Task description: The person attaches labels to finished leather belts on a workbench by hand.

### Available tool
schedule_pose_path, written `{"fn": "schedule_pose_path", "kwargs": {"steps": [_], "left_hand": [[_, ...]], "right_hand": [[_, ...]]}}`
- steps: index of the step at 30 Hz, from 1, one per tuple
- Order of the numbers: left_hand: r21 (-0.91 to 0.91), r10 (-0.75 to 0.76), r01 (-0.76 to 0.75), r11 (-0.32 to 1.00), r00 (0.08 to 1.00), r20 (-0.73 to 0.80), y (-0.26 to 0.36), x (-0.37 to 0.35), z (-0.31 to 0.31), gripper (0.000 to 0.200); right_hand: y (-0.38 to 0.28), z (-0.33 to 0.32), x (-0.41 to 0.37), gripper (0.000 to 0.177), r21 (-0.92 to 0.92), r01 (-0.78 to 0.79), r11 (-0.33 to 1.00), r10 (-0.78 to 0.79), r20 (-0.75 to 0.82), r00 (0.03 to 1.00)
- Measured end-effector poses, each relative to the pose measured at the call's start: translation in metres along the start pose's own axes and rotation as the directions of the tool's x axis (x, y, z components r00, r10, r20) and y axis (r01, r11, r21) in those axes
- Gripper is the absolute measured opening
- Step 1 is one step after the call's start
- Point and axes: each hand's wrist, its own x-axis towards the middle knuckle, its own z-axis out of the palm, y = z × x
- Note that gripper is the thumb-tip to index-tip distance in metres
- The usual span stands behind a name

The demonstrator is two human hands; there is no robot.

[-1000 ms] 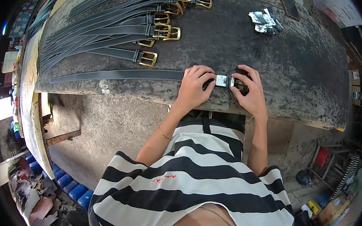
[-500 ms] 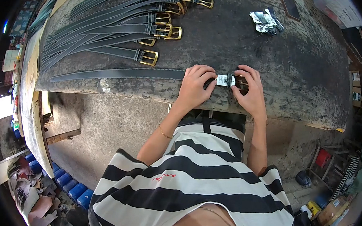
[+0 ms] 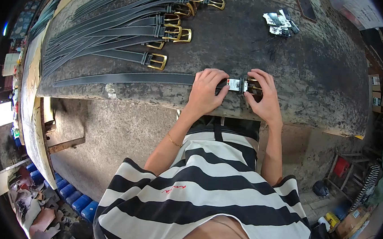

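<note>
A dark grey belt (image 3: 136, 77) with light edge stitching lies along the front of the worktable, its tip pointing left. My left hand (image 3: 207, 90) curls over the belt near the buckle end, thumb and fingertips at the left end of a small white tag (image 3: 234, 84). The tag lies flat on the belt, showing a red patch at its left and dark print. My right hand (image 3: 266, 98) is curled around the buckle end, thumb and fingers on opposite edges just right of the tag. The buckle between those fingers is mostly hidden.
Several similar belts with gold buckles (image 3: 159, 61) lie fanned out at the table's upper left. A small pile of tags (image 3: 280, 23) sits at the back right, near a dark strip (image 3: 305, 6). The table's front edge (image 3: 156, 105) runs just before my wrists.
The tag has shifted very slightly left, and a red patch now shows at its left end. Both hands keep nearly the same place and grip.
</note>
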Motion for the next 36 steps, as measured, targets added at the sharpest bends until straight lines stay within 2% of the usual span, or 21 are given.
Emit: {"fn": "schedule_pose_path", "kwargs": {"steps": [4,11,16,19,24,36], "left_hand": [[0.038,-0.008,0.007,0.999,0.999,0.046,0.0054,0.0012,-0.0022,0.035],[0.061,0.004,-0.008,0.998,0.998,0.065,0.0006,-0.0035,0.0014,0.034],[0.052,0.009,-0.012,0.999,0.999,0.044,0.0002,-0.0016,0.0023,0.033],[0.053,0.014,-0.017,0.998,0.999,0.045,0.0006,-0.0014,0.0011,0.032],[0.046,0.014,-0.016,0.999,0.999,0.032,-0.0005,-0.0012,0.0022,0.032],[0.039,-0.004,0.003,0.999,1.0,0.011,0.001,0.0008,0.001,0.032]], "right_hand": [[-0.0022,-0.0023,-0.0007,0.048,0.036,-0.021,0.999,0.021,0.013,1.0],[0.0045,0.0009,-0.0026,0.041,-0.03,0.018,0.999,-0.017,0.026,1.0],[0.0007,0.0004,0.0006,0.039,-0.058,0.026,0.998,-0.025,0.023,0.999],[-0.0031,0.0009,-0.0023,0.038,0.011,-0.035,0.999,0.035,0.004,0.999],[0.0031,0.0023,-0.001,0.036,-0.056,0.018,0.998,-0.018,-0.001,1.0],[0.0026,0.0021,-0.0006,0.036,-0.064,0.026,0.998,-0.026,0.001,1.0]]}}
